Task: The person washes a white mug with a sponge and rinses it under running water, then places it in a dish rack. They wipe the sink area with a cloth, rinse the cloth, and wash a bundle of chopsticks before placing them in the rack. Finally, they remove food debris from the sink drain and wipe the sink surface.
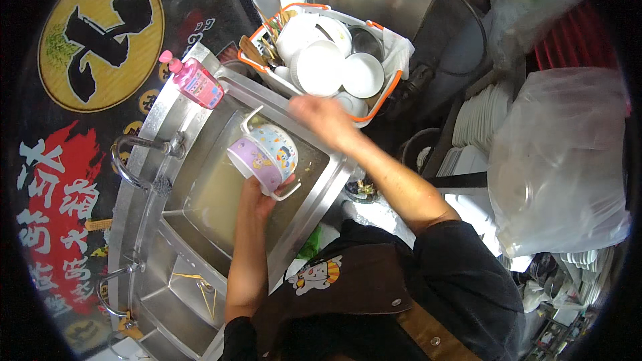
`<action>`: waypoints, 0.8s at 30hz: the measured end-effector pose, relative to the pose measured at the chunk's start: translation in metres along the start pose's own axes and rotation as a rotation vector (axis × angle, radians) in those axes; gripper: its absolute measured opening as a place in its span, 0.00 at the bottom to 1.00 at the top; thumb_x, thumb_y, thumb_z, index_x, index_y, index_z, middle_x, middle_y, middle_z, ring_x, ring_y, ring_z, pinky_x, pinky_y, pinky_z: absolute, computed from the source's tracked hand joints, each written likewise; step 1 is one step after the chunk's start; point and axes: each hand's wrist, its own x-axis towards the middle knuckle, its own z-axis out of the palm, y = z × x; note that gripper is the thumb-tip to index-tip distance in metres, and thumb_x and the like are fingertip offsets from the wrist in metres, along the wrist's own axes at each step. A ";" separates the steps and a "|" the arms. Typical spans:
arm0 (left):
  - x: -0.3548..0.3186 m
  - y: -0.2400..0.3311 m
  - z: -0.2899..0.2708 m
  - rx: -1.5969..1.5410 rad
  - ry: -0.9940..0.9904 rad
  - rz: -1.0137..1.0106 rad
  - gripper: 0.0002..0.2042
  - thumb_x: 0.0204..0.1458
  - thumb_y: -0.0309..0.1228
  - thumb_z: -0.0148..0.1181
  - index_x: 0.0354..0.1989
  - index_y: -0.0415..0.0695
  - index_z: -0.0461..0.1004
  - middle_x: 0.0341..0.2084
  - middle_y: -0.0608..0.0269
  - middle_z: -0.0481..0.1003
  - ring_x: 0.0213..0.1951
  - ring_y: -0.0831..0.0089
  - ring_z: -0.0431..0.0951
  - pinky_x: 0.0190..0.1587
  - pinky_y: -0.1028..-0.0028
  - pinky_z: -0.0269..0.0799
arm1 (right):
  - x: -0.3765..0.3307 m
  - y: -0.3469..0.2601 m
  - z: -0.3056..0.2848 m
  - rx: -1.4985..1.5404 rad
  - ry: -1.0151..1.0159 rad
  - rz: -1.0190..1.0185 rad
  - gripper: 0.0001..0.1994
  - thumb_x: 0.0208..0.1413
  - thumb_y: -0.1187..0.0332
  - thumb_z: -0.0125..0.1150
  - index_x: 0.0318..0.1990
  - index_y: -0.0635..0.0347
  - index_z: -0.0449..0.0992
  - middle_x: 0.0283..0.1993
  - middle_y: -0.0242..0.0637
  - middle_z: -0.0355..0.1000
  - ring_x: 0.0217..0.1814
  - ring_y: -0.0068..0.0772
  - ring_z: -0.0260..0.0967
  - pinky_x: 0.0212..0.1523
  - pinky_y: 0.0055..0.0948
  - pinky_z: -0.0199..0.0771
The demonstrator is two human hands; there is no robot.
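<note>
While murky water sits in the steel sink [200,130], the person's left hand [257,194] holds two nested cups over it, fingers clenched around the lower rim: a lilac cup [251,160] on the outside and a white patterned cup [277,148] tucked against it, both tipped on their sides with white handles jutting out. The right hand [321,117] stretches away from the cups toward an orange-rimmed plastic basket [384,97]; it is blurred, so I cannot tell whether its fingers are released or clenched, and nothing shows in them. White bowls [321,67] and plates lie piled in that basket, with utensils poking up at its left corner. A pink soap pump bottle [194,81] stands on the sink's far rim, and a curved tap [130,154] arches over the left edge. A second basin sits nearer the person. Off to the right, stacked white plates [478,117] stand beside a large clear plastic bag [562,160].
</note>
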 end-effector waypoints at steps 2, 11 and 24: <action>0.001 0.002 -0.018 -0.052 -0.048 -0.031 0.22 0.58 0.35 0.48 0.59 0.37 0.60 0.53 0.46 0.69 0.50 0.51 0.74 0.46 0.54 0.79 | 0.042 0.032 -0.034 0.020 0.476 -0.059 0.18 0.58 0.53 0.56 0.40 0.61 0.78 0.37 0.41 0.76 0.41 0.32 0.72 0.43 0.34 0.69; -0.051 -0.010 -0.073 -0.210 0.191 0.196 0.23 0.62 0.38 0.43 0.60 0.37 0.59 0.51 0.43 0.70 0.47 0.45 0.76 0.38 0.62 0.83 | 0.101 0.087 -0.120 -1.023 0.443 0.234 0.11 0.50 0.72 0.56 0.40 0.62 0.78 0.43 0.50 0.76 0.48 0.52 0.75 0.46 0.43 0.75; -0.087 -0.037 -0.122 -0.290 0.227 0.169 0.26 0.54 0.29 0.50 0.63 0.39 0.56 0.55 0.44 0.67 0.52 0.45 0.72 0.46 0.58 0.80 | 0.095 0.066 -0.143 -1.388 0.402 0.040 0.08 0.50 0.69 0.56 0.33 0.56 0.81 0.36 0.43 0.79 0.39 0.43 0.79 0.35 0.39 0.79</action>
